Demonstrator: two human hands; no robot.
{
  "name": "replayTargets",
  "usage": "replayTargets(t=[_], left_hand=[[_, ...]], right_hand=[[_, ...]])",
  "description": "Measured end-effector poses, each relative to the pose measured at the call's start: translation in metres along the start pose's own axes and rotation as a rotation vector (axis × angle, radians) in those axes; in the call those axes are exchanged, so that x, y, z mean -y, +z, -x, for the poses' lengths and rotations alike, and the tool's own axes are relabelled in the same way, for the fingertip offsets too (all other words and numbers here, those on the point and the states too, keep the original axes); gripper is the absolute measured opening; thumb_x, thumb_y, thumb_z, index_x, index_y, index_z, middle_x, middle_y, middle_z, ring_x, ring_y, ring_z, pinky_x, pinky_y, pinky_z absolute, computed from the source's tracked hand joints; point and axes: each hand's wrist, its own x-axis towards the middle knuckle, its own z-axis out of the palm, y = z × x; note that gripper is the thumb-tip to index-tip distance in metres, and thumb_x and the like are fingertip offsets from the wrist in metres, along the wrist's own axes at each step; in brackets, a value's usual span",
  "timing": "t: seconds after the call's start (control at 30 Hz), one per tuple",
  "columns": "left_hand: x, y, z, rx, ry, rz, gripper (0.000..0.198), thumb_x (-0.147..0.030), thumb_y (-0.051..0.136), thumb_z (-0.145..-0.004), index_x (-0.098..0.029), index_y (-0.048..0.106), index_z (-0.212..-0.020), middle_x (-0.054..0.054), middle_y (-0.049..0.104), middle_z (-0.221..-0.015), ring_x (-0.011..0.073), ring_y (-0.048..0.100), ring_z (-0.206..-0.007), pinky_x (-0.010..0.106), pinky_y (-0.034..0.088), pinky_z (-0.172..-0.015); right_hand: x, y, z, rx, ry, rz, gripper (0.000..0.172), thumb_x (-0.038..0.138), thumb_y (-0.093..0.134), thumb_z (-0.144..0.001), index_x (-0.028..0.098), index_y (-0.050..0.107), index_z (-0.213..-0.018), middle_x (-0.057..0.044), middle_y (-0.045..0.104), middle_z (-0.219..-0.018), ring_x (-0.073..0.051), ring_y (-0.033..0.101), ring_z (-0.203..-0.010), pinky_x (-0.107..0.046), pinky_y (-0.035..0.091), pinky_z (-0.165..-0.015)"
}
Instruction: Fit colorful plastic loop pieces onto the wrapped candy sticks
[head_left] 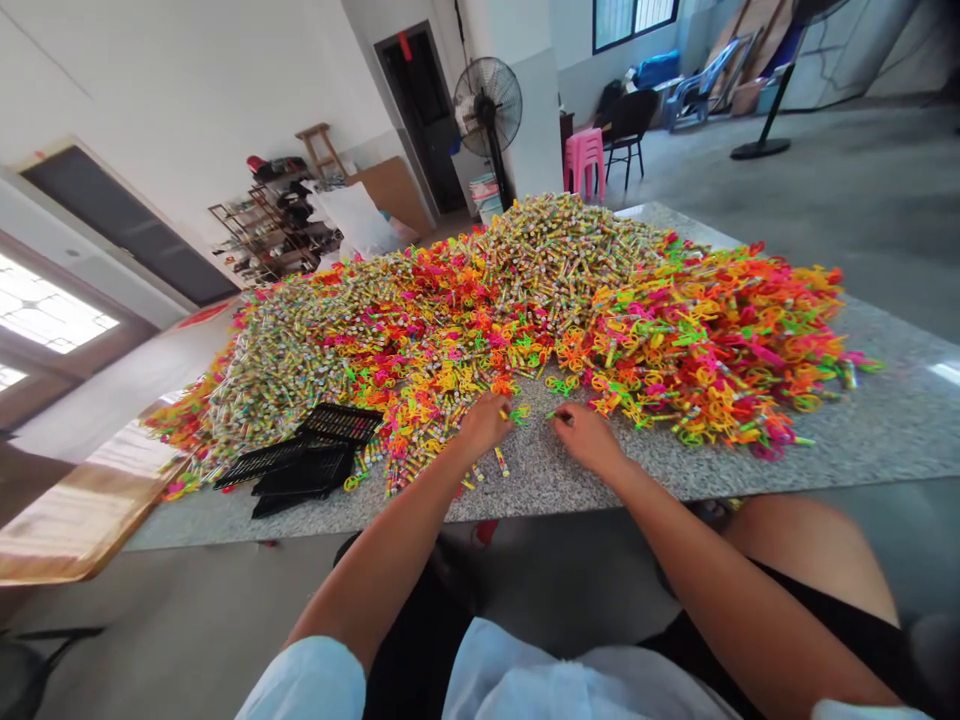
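My left hand (486,425) is closed in a pinch above the granite table. At its fingertips shows a small green-and-yellow plastic piece (519,413), its exact kind too small to tell. To its right, my right hand (589,436) has thumb and fingers pressed together; whatever lies between them is too small to make out. A few short printed tubes (502,461) lie loose just below my left hand. Beyond both hands spreads a heap of bright plastic pieces with loops (697,340), in orange, yellow, green, pink and red. A mound of printed tubes (570,245) rises at the back.
Black slotted trays (304,465) are stacked at the left front of the granite table (885,420), against another mound of tubes (274,350). Behind the table stand a fan (487,105), pink stools (583,158) and a black chair (630,125).
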Motion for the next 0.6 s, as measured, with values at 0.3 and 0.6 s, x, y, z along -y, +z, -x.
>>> replayTargets(t=[0.3, 0.6], left_hand=[[0.006, -0.023, 0.018, -0.202, -0.093, -0.024, 0.034, -0.026, 0.065, -0.086, -0.022, 0.067, -0.12, 0.013, 0.065, -0.123, 0.0298, 0.056, -0.12, 0.041, 0.042, -0.103], [-0.034, 0.01, 0.073, -0.06, 0.144, 0.826, 0.044, -0.029, 0.068, -0.085, -0.026, 0.062, -0.128, 0.008, 0.068, -0.115, 0.021, 0.066, -0.098, 0.033, 0.053, -0.084]], right_hand=[[-0.001, 0.013, 0.005, 0.056, 0.097, -0.41, 0.015, 0.03, 0.064, -0.086, 0.02, 0.07, -0.096, -0.005, 0.073, -0.088, -0.018, 0.067, -0.071, -0.03, 0.053, -0.068], [0.041, 0.028, 0.016, 0.009, 0.227, -0.677, 0.026, 0.04, 0.071, -0.081, 0.02, 0.065, -0.096, -0.004, 0.071, -0.09, -0.017, 0.068, -0.07, -0.028, 0.057, -0.058]])
